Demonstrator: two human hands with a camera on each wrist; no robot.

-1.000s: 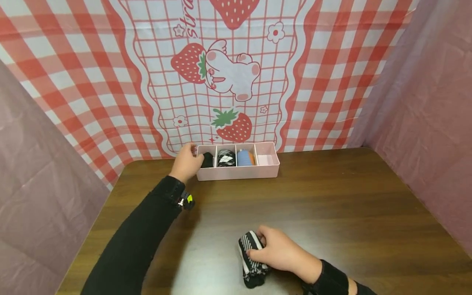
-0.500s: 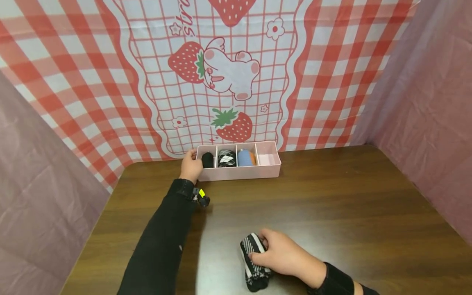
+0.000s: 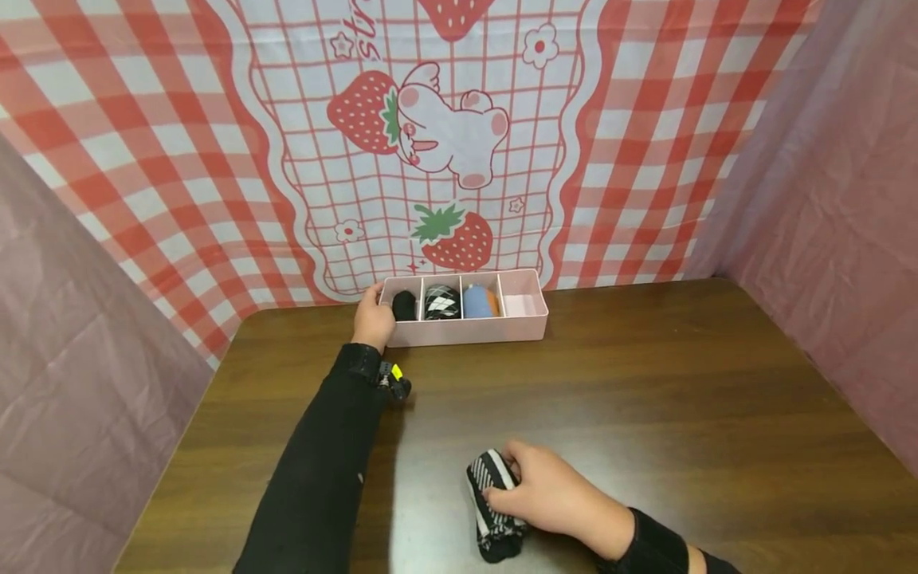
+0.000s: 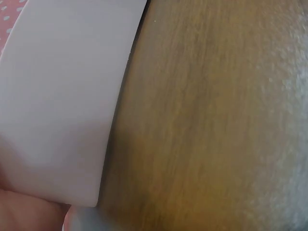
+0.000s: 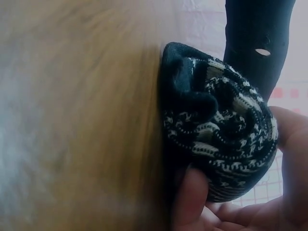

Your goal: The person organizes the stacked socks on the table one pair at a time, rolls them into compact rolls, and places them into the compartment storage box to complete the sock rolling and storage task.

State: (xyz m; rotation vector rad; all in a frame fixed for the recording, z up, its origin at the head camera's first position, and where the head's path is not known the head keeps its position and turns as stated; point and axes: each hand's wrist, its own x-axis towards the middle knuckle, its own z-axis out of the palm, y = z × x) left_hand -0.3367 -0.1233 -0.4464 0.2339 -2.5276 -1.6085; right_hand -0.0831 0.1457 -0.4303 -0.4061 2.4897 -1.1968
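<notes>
A pink divided storage box stands at the back of the table, against the cloth. My left hand holds its left end; in the left wrist view, part of that hand shows beside the box's end wall. From left, the compartments hold a black rolled sock, a black-and-white argyle roll and a blue roll with orange beside it. At the front, my right hand grips a black-and-white patterned rolled sock, thumb on one side. Its coiled end shows in the right wrist view.
The brown wooden table spreads around both hands. A red-and-white checked strawberry cloth hangs behind the box. Pink curtains close in the left and right sides. The rightmost compartment shows its bare floor.
My left hand has shifted slightly right and down at the box's end, off the black sock's compartment, and its forearm has swung right. My right hand stays nearly still with the patterned sock.
</notes>
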